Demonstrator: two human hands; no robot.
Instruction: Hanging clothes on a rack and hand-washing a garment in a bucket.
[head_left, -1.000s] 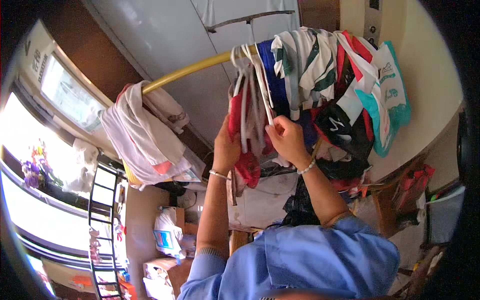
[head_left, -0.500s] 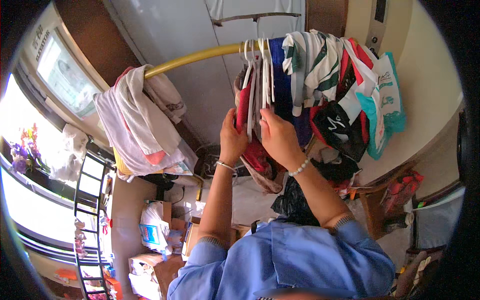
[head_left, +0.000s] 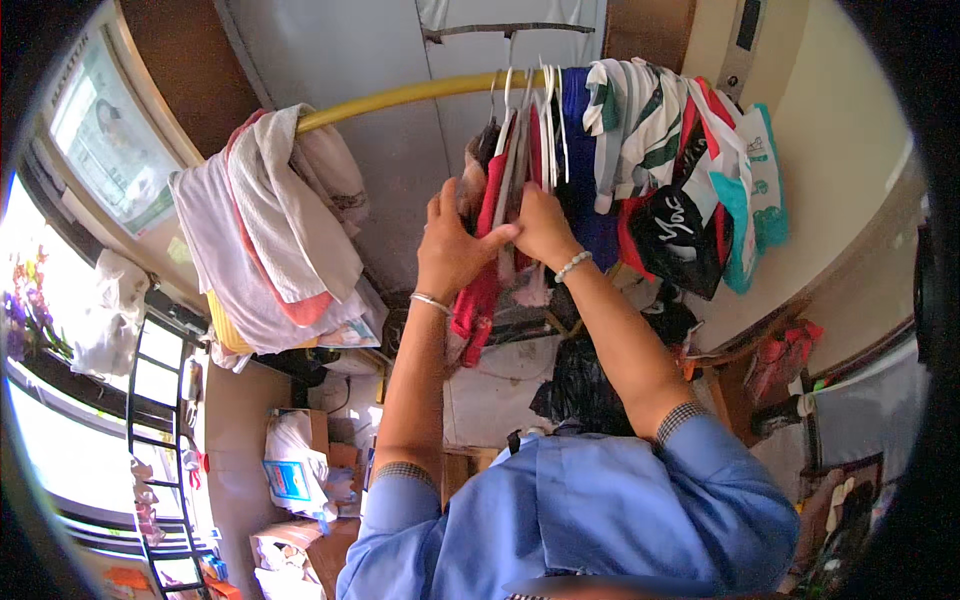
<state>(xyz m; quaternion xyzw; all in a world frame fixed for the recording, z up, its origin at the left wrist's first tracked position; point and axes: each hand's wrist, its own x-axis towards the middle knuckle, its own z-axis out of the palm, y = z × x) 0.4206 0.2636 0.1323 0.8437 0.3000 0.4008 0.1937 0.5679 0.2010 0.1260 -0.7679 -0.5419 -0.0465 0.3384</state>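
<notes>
Garment-parting step, apparently: left hand (head_left: 452, 246) spread against red garment (head_left: 477, 308); right hand (head_left: 546, 228) curled, grasp indeterminable; next move requires steadied white hangers (head_left: 549, 135).

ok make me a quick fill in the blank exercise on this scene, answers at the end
1. The left hand and the right hand are among clothes hung on white ____.
2. The beaded bracelet is worn on the person's ____ wrist.
3. The rail that carries the clothes is coloured ____.
4. The white towel hangs toward the ____ end of the rail, as the picture shows it.

Missing words: hangers; right; yellow; left.
</notes>
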